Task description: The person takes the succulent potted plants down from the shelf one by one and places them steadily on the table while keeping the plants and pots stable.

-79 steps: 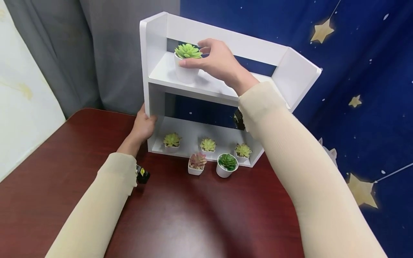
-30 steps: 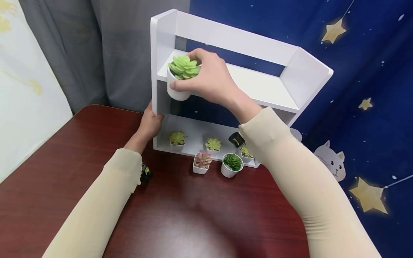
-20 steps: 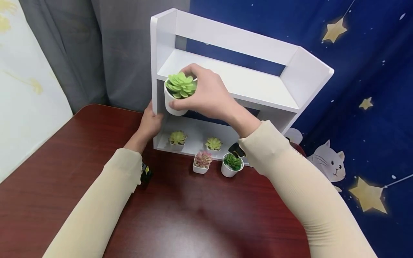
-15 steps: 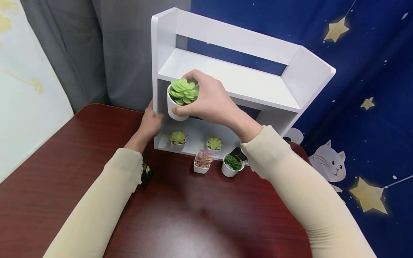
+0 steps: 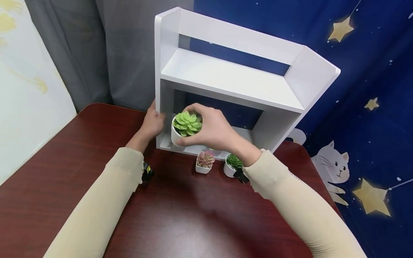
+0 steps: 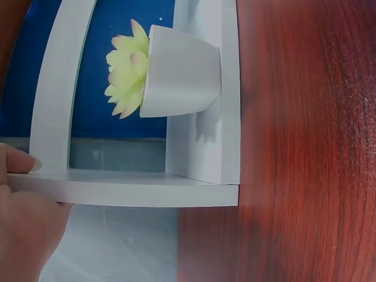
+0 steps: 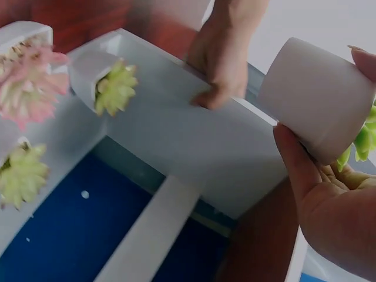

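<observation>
My right hand (image 5: 214,129) pinches a white round pot (image 5: 177,138) with a bright green succulent (image 5: 187,123), thumb in front and fingers behind. It hangs tilted before the left end of the lower opening of a white two-tier shelf (image 5: 232,80). In the right wrist view the pot (image 7: 317,97) lies between thumb and fingers, above the shelf's side panel (image 7: 194,129). My left hand (image 5: 152,123) grips the left side panel, its thumb on the inner face. A yellow-green succulent in a square pot (image 6: 182,73) stands on the bottom board, hidden in the head view.
On the red-brown table (image 5: 180,200), before the shelf, stand a pink succulent (image 5: 205,160) in a square white pot and a dark green one (image 5: 233,162) in a round pot. Another yellow-green succulent (image 7: 23,176) shows in the right wrist view. Curtains hang behind.
The right hand has lifted the bright green potted succulent off the upper board, brought it forward and lowered it to the lower opening. The left hand keeps its hold on the panel.
</observation>
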A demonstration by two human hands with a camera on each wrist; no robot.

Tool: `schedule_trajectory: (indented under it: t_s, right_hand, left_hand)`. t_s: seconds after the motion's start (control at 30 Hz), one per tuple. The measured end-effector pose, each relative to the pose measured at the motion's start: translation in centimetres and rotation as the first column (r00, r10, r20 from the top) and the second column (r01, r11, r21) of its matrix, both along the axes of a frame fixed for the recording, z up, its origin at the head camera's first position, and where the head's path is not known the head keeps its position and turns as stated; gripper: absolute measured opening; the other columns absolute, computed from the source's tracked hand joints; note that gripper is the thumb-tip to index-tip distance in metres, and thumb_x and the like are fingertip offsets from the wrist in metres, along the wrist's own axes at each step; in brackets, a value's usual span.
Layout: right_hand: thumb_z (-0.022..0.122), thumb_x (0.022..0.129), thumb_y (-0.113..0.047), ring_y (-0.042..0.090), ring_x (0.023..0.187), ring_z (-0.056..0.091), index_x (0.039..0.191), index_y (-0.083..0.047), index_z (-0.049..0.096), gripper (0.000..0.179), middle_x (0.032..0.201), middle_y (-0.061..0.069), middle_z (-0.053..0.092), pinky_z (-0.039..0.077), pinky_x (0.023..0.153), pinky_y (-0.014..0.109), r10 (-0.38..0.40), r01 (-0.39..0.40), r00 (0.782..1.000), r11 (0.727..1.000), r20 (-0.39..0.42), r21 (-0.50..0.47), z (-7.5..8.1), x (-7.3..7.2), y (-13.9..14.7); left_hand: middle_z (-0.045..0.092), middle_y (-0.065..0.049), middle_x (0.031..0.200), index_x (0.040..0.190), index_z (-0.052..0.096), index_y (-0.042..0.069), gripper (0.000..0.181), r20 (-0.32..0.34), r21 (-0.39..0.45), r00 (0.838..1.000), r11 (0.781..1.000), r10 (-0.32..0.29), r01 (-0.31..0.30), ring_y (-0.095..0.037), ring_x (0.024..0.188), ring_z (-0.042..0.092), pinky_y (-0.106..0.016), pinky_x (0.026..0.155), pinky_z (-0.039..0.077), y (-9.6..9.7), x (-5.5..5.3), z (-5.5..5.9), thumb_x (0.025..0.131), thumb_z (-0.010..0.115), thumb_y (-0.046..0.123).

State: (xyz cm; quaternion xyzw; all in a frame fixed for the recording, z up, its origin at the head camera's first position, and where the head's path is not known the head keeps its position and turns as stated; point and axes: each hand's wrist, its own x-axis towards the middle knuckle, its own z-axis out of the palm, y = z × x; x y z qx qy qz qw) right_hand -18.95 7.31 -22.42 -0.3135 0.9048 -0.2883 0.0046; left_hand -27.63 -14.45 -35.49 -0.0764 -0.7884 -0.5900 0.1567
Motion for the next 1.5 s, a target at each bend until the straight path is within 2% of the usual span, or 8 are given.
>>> schedule_trajectory:
  t_s: [0.13, 0.27, 0.6, 0.9, 1.03, 1.23, 1.5]
  right_hand:
    - [0.090, 0.069, -0.040, 0.013, 0.100, 0.060, 0.129, -0.022, 0.060, 0.069, 0.110, -0.004, 0.066, 0.053, 0.085, 0.032, 0.013, -0.013, 0.999, 1.000, 0.034, 0.004, -1.4, -0.1, -0.1]
    - [0.091, 0.069, -0.041, 0.013, 0.099, 0.060, 0.130, -0.022, 0.061, 0.070, 0.109, -0.005, 0.067, 0.053, 0.085, 0.031, 0.020, -0.021, 0.999, 1.000, 0.049, 0.017, -2.8, -0.2, -0.3]
    - [0.090, 0.071, -0.040, 0.016, 0.102, 0.062, 0.135, -0.019, 0.058, 0.074, 0.115, -0.001, 0.068, 0.052, 0.089, 0.032, -0.004, -0.004, 0.998, 0.993, 0.066, 0.117, -6.1, -0.9, -1.0]
    - [0.090, 0.072, -0.038, 0.025, 0.118, 0.063, 0.142, -0.012, 0.053, 0.083, 0.129, 0.007, 0.067, 0.051, 0.099, 0.040, -0.017, -0.002, 0.993, 0.988, 0.119, 0.157, -9.4, -1.8, -1.5]
    - [0.091, 0.071, -0.037, 0.025, 0.118, 0.064, 0.141, -0.011, 0.053, 0.083, 0.129, 0.008, 0.068, 0.052, 0.099, 0.039, -0.028, 0.006, 0.992, 0.986, 0.125, 0.169, -10.7, -1.9, -2.1]
    - [0.091, 0.071, -0.036, 0.022, 0.107, 0.066, 0.138, -0.009, 0.056, 0.081, 0.121, 0.007, 0.070, 0.053, 0.093, 0.035, -0.024, 0.003, 0.993, 0.983, 0.112, 0.186, -12.1, -1.9, -3.1]
    - [0.091, 0.070, -0.032, 0.021, 0.106, 0.065, 0.139, -0.006, 0.056, 0.082, 0.120, 0.008, 0.070, 0.052, 0.093, 0.033, -0.015, -0.008, 0.991, 0.986, 0.133, 0.164, -13.2, -2.2, -4.0]
  left_hand:
    - [0.042, -0.028, 0.152, 0.158, 0.026, 0.005, 0.063, -0.002, 0.004, 1.000, 1.000, -0.009, 0.009, -0.043, 0.138, 0.043, -0.060, 0.115, 0.033, 0.0, 0.0, 0.0, 0.096, 0.036, -0.005]
    - [0.043, -0.029, 0.150, 0.157, 0.025, 0.004, 0.064, 0.009, 0.009, 1.000, 1.000, -0.010, 0.010, -0.043, 0.135, 0.045, -0.060, 0.113, 0.035, 0.0, 0.2, 0.1, 0.095, 0.036, -0.005]
    - [0.042, -0.029, 0.151, 0.159, 0.025, 0.006, 0.065, 0.015, 0.021, 1.000, 1.000, -0.008, 0.007, -0.044, 0.138, 0.043, -0.059, 0.114, 0.034, 0.0, 0.2, 0.1, 0.095, 0.037, -0.005]
    - [0.039, -0.027, 0.155, 0.161, 0.021, 0.008, 0.067, -0.002, 0.033, 0.999, 0.999, -0.032, 0.032, -0.041, 0.139, 0.041, -0.060, 0.115, 0.032, 0.0, 0.4, 0.0, 0.096, 0.036, -0.004]
    - [0.037, -0.026, 0.157, 0.162, 0.019, 0.010, 0.069, -0.002, 0.046, 0.999, 0.998, -0.044, 0.044, -0.040, 0.141, 0.039, -0.059, 0.116, 0.031, 0.0, 0.5, 0.1, 0.097, 0.036, -0.004]
    - [0.039, -0.028, 0.154, 0.161, 0.020, 0.009, 0.067, 0.005, 0.047, 0.999, 0.998, -0.053, 0.053, -0.042, 0.139, 0.041, -0.058, 0.115, 0.032, 0.1, 0.4, 0.1, 0.097, 0.037, -0.004]
    - [0.038, -0.027, 0.156, 0.162, 0.019, 0.011, 0.069, -0.001, 0.047, 0.999, 0.998, -0.050, 0.050, -0.044, 0.140, 0.039, -0.061, 0.114, 0.032, -0.1, 0.3, 0.1, 0.098, 0.037, -0.005]
